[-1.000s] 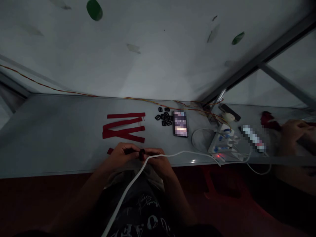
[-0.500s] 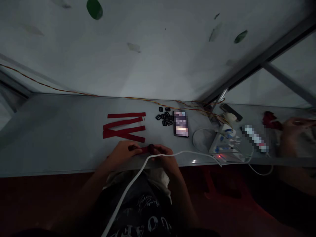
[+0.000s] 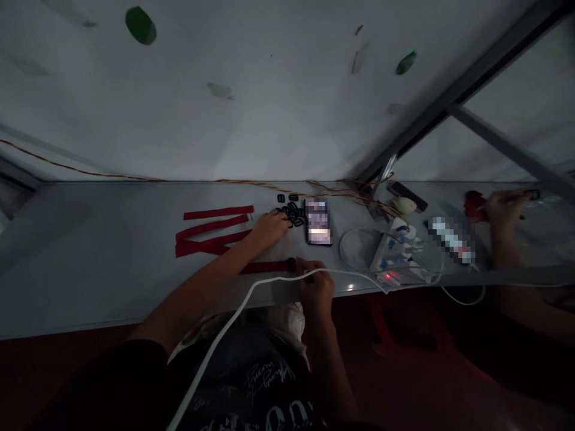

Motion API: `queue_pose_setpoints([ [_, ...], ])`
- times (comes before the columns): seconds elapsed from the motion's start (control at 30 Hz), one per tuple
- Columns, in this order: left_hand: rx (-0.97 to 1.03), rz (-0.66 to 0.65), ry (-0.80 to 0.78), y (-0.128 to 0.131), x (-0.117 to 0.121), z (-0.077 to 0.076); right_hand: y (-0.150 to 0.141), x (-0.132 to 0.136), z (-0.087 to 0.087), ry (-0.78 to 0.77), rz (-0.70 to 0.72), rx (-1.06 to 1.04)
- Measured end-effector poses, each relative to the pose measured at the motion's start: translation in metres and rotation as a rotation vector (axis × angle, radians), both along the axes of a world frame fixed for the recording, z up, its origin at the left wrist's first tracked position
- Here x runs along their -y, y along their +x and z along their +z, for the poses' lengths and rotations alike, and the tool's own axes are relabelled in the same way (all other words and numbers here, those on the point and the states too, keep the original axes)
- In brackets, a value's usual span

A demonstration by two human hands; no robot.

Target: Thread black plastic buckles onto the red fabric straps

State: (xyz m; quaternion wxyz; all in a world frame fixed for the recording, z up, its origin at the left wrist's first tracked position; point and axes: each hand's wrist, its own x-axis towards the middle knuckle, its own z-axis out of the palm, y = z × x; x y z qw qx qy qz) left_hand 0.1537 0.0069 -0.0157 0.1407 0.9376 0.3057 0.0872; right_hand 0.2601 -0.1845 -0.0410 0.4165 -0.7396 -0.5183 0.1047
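We log: left hand [image 3: 268, 230] open, touching black buckles [image 3: 291, 214] | right hand [image 3: 315, 288] closed on red strap [image 3: 265, 267] | strap runs left-right, near worktop [image 3: 90, 269] edge

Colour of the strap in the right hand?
The strap is red, clearest in the head view.

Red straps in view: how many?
4 seen: the top strap, the second strap, the third strap beside the left hand, and the fourth strap by the right hand. The left forearm may hide more.
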Motion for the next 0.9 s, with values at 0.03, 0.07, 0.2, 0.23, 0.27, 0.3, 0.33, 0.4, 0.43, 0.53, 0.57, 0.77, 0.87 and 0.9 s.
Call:
queue_pose_setpoints([
  [0.03, 0.001, -0.038, -0.003, 0.004, -0.004, -0.003, -0.007, 0.002, 0.003, -0.007, 0.118, -0.014],
  [0.07, 0.003, -0.072, -0.008, 0.007, -0.007, -0.005, -0.015, 0.004, 0.005, -0.034, 0.253, -0.023],
  [0.2, 0.006, -0.127, -0.056, 0.003, -0.009, -0.012, -0.047, 0.0, 0.012, -0.1, 0.54, 0.065],
  [0.23, 0.01, -0.121, -0.072, -0.001, -0.008, -0.014, -0.053, -0.004, 0.013, -0.103, 0.542, 0.113],
  [0.27, 0.017, -0.109, -0.088, -0.006, -0.006, -0.015, -0.057, -0.009, 0.012, -0.106, 0.534, 0.164],
  [0.3, 0.027, -0.092, -0.104, -0.011, -0.004, -0.015, -0.06, -0.014, 0.011, -0.119, 0.519, 0.212],
  [0.33, 0.038, -0.071, -0.12, -0.017, -0.001, -0.015, -0.061, -0.019, 0.009, -0.14, 0.505, 0.253],
  [0.4, 0.061, -0.018, -0.153, -0.03, 0.004, -0.014, -0.06, -0.029, 0.004, -0.199, 0.481, 0.312],
  [0.43, 0.073, 0.007, -0.169, -0.036, 0.006, -0.013, -0.059, -0.033, 0.002, -0.229, 0.478, 0.329],
  [0.53, 0.107, 0.052, -0.206, -0.051, 0.014, -0.009, -0.054, -0.04, -0.004, -0.279, 0.494, 0.354],
  [0.57, 0.124, 0.056, -0.22, -0.055, 0.016, -0.007, -0.053, -0.042, -0.005, -0.279, 0.509, 0.354],
  [0.77, 0.572, 0.407, -0.505, -0.109, 0.045, 0.011, -0.054, -0.04, 0.001, -0.204, 0.59, 0.229],
  [0.87, 0.715, 0.504, -0.688, -0.149, 0.067, 0.021, -0.061, -0.035, 0.011, -0.171, 0.642, 0.007],
  [0.9, 0.765, 0.531, -0.722, -0.162, 0.075, 0.023, -0.064, -0.034, 0.015, -0.163, 0.665, -0.084],
])
